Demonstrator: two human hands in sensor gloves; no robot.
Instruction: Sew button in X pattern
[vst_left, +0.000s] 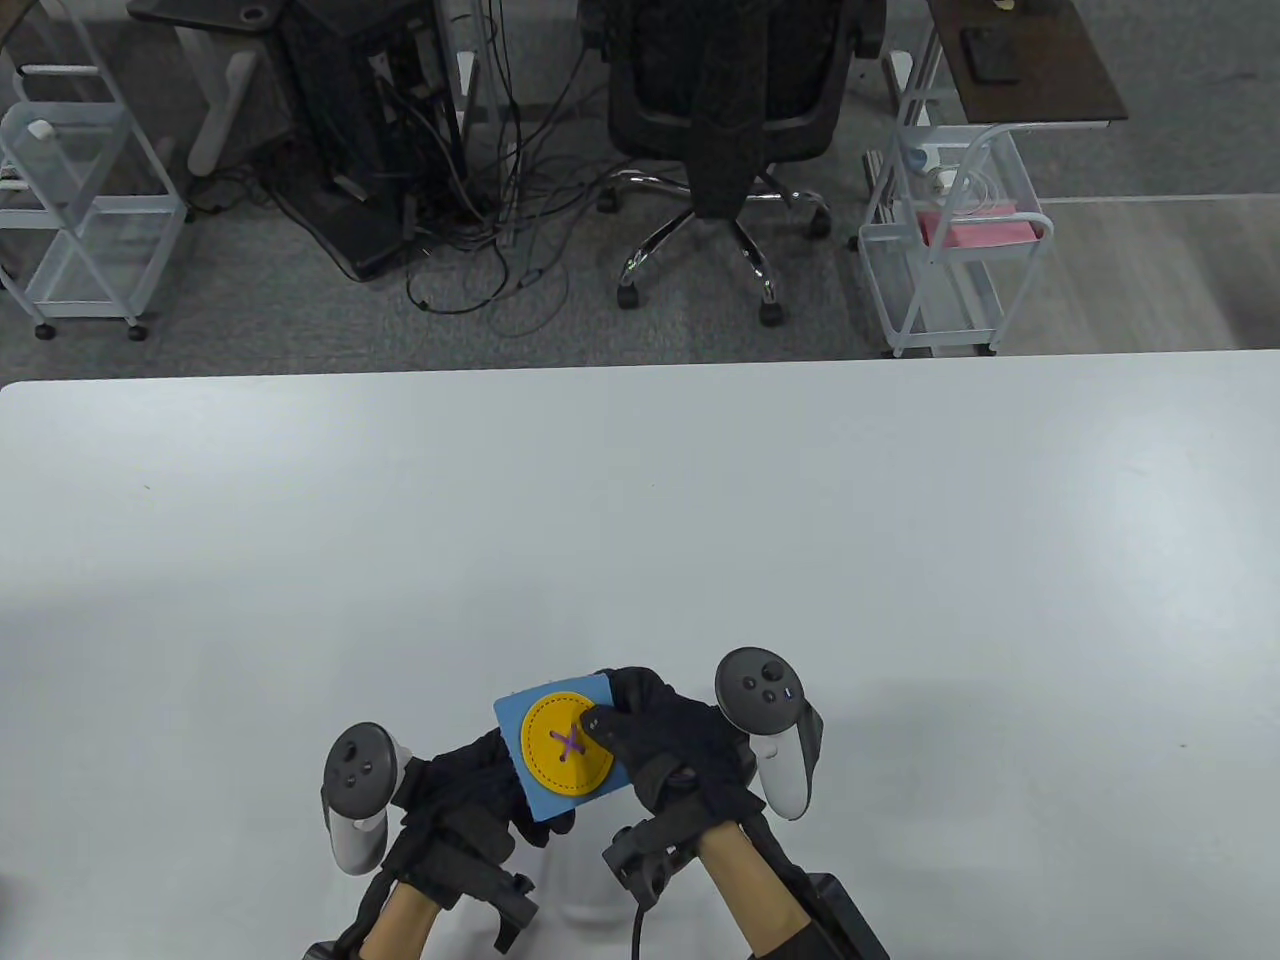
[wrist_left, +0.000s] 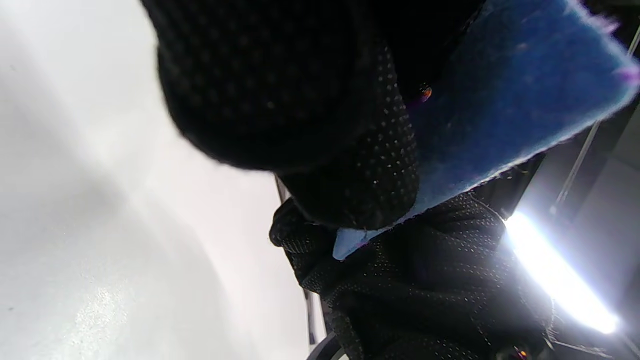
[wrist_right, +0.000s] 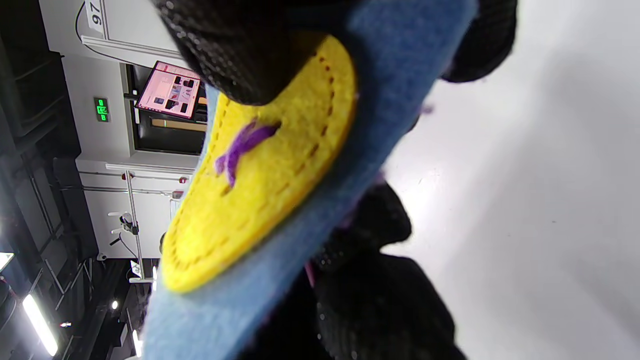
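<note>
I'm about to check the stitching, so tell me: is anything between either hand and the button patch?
Nothing visible. Both hands already hold the blue felt patch above the table: the left hand grips its lower left edge, the right hand its right side, a fingertip resting on the yellow button beside the purple X stitch.

In the table view the right hand (vst_left: 665, 745) is covering the right rim of the yellow felt button (vst_left: 568, 745), and the left hand (vst_left: 470, 800) is hiding the lower left corner of the blue felt square (vst_left: 520, 718). Whether a needle is sitting in either grip is too small to tell. The purple thread (wrist_right: 245, 145) is blurring in the right wrist view, where the top edge is cutting off the fingers (wrist_right: 235, 45). The counter (vst_left: 640, 520) is running off both side edges.
</note>
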